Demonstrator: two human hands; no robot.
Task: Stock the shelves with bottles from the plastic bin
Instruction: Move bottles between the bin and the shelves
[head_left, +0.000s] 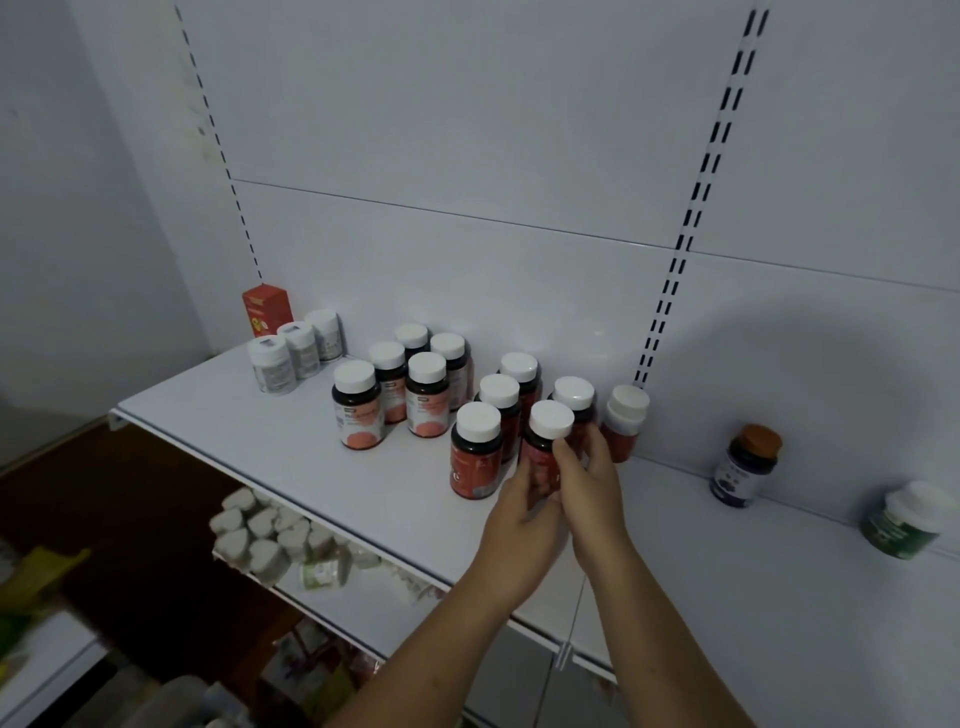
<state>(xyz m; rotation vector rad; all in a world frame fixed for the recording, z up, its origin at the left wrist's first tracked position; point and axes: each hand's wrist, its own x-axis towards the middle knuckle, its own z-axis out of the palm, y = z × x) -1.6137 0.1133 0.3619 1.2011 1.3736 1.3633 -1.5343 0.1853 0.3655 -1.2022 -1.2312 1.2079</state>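
Bottle (545, 441), dark with a white cap and a red label, held in both hands at the front of the red-labelled cluster on the upper shelf (234, 431). The left hand (519, 512) curls round its lower left side. The right hand (587, 483) curls round its right side, fingertips up near the cap. The hands cover its base, so it cannot be told whether it rests on the shelf.

Counts, each placed from the held bottle:
- Just beside it, to its left and behind: four like bottles (477, 452) with white caps and red labels.
- Just to its right: one red bottle with a taller white cap (626, 421).
- Farther left: five salmon-labelled bottles (358, 410), dark with white caps.
- Far left and back: three white bottles (270, 364), with one red box (265, 312) behind them.
- Well to its right: one purple-labelled bottle (748, 467) with a brown cap, and beyond that one green jar (901, 522).
- Below and to its left, under the upper shelf: pale caps (254, 530), too blurred to count.

Progress, as a judgement: stocking looks well under way, with sixteen containers up counting the one in hand. Bare shelf remains in front of the held bottle and to its right. The plastic bin is not clearly in view, so what is left to stock cannot be told.
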